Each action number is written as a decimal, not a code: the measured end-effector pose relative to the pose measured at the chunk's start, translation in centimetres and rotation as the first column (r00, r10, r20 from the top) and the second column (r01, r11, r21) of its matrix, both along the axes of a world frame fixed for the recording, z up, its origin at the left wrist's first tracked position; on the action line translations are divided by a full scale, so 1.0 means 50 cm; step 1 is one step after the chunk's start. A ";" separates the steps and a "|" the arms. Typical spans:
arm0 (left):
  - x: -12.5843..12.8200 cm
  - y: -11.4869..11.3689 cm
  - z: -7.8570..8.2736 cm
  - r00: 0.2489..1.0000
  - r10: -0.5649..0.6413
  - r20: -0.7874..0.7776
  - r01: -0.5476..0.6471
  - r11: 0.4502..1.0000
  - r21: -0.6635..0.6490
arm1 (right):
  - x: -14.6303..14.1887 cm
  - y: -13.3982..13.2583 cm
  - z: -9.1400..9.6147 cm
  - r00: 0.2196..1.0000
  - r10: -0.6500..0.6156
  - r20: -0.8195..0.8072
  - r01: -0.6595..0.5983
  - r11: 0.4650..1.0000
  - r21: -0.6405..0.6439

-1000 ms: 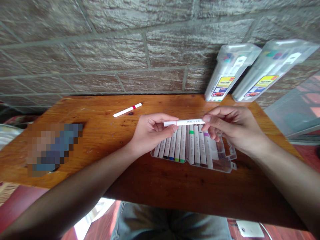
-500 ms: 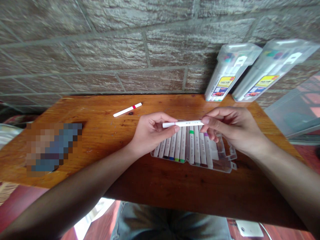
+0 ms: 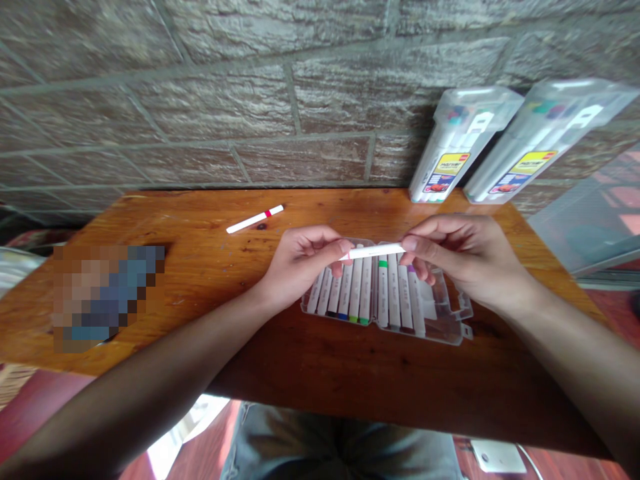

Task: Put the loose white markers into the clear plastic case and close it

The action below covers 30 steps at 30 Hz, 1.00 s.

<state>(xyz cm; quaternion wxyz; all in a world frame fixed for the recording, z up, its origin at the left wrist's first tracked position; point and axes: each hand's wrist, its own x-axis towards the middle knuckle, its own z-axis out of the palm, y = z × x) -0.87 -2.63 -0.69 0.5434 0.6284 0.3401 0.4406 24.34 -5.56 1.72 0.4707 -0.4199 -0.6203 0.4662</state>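
Between my two hands a white marker (image 3: 376, 251) lies nearly level, with a thin pinkish band near its left end. The fingers and thumb of my left hand (image 3: 306, 265) pinch that banded end and hide its tip. My right hand (image 3: 453, 257) grips the other end between thumb and fingers. Just below is an opened clear plastic case (image 3: 443, 333), where several white markers (image 3: 361, 293) with coloured bands or ends lie side by side in both halves. Part of the case's far side is hidden by my hands.
A white marker with a red band (image 3: 255, 219) lies on the wooden table (image 3: 200, 220), toward the back left. Two clear marker boxes (image 3: 445, 153) with yellow labels stand against the brick wall (image 3: 320, 107) at the right. A blurred-out object (image 3: 113, 293) is at the left.
The marker has turned about its length, so its printed marks have mostly gone from view. My left fingers have shifted over its left end. The case and boxes stay put.
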 end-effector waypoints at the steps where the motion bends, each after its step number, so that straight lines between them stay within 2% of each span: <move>1: 0.000 0.000 0.000 1.000 -0.002 -0.001 0.002 1.000 -0.001 | 0.001 0.001 -0.002 1.000 0.003 -0.005 -0.003 1.000 0.003; 11: 0.004 0.003 -0.003 0.992 -0.044 0.118 0.046 0.999 -0.014 | 0.010 0.004 -0.008 1.000 -0.010 -0.022 0.011 1.000 0.013; 16: 0.011 -0.001 0.004 0.994 -0.012 0.108 0.015 1.000 -0.025 | 0.005 0.002 -0.007 1.000 0.004 -0.020 -0.004 1.000 0.015; 25: 0.010 0.002 -0.006 0.995 0.017 0.096 -0.022 0.999 0.048 | 0.002 0.001 -0.002 1.000 0.013 -0.009 -0.013 1.000 0.010; 30: 0.011 0.000 -0.004 0.997 0.021 0.077 -0.024 0.999 0.045 | 0.003 0.001 -0.004 1.000 0.002 -0.012 -0.002 1.000 0.006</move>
